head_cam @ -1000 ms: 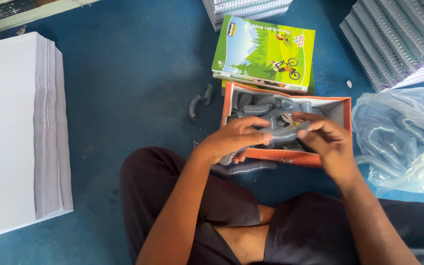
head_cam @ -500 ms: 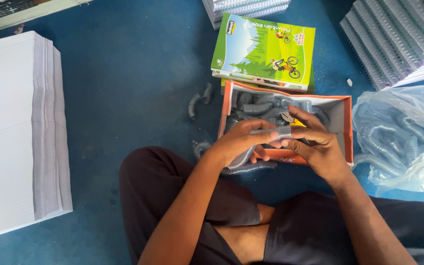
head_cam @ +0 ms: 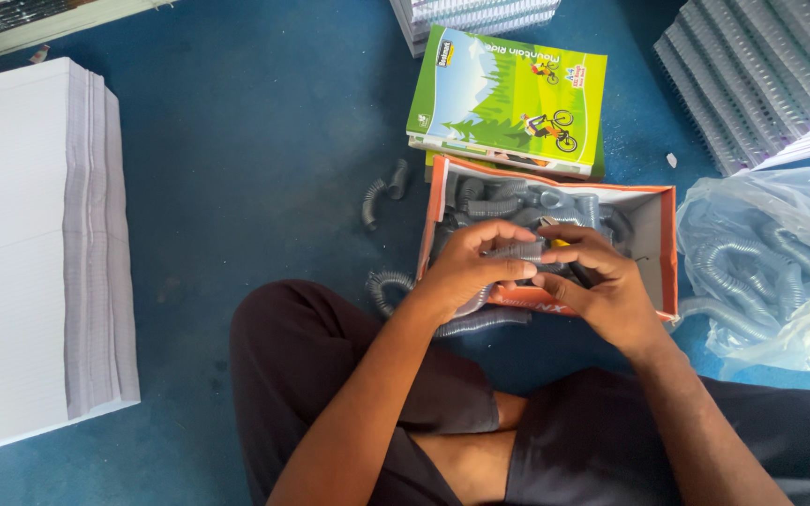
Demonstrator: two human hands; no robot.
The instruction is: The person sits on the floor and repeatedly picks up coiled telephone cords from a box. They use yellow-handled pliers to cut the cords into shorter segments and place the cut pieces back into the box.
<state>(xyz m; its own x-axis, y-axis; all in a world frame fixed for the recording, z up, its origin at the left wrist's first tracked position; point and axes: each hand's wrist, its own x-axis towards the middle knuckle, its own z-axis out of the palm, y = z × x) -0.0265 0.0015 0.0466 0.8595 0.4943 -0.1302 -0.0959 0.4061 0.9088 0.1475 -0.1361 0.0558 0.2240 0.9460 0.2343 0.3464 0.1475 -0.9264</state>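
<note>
I sit cross-legged on a blue floor. An orange cardboard box [head_cam: 665, 245] in front of me is full of grey spiral binding coils [head_cam: 502, 195]. My left hand [head_cam: 466, 270] and my right hand [head_cam: 596, 281] meet over the box's near edge. Both pinch one short grey coil [head_cam: 517, 251] between their fingertips. My right hand also seems to hold a small tool with a yellow part [head_cam: 555, 241], mostly hidden by the fingers.
A tall stack of white paper [head_cam: 30, 253] stands at the left. A green-covered notebook [head_cam: 508, 103] lies on a few others beyond the box. Spiral-bound books [head_cam: 761, 75] are stacked at the top right. A clear plastic bag of coils [head_cam: 771, 272] lies right. Loose coils [head_cam: 377, 192] lie on the floor.
My hands have drawn together over the box, and the right hand has closed in on the coil that the left hand holds.
</note>
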